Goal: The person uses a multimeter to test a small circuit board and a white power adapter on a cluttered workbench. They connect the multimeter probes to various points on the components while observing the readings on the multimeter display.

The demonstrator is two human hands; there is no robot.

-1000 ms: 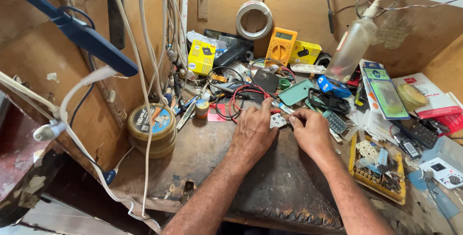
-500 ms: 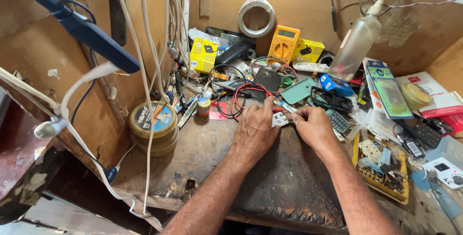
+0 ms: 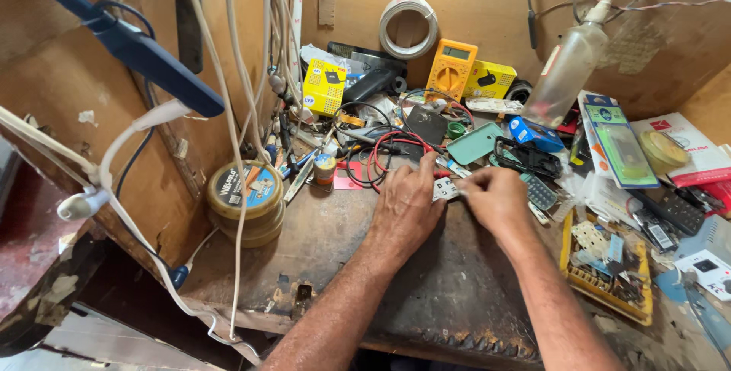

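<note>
Hands meet at the middle of the tabletop (image 3: 320, 264), both working one small pale circuit board (image 3: 445, 189) that lies flat on the dark worn surface. Your left hand (image 3: 403, 207) rests palm down with its fingers extending to the board's left edge, so the board is pinned against the tabletop rather than lifted; its grip is narrow, pressing on the board. Your right hand (image 3: 499, 199) closes from the other side, thumb and forefinger pinched on the board's right edge; whether it also holds a smaller part there cannot be told. Holding from both sides keeps the light board from sliding on the surface. Just beyond your fingers lies a loop of red and black leads (image 3: 381, 159), and beyond it a yellow multimeter (image 3: 451, 71) leans against the back wall, face toward you and within reach. A stack of round tins (image 3: 247, 202) sits well to the left, near the hanging white cables (image 3: 236, 150). A clear plastic squeeze bottle (image 3: 567, 66) stands tilted at the rear right. A yellow tray of small parts (image 3: 605, 268) lies near your right forearm, apart from the board.
</note>
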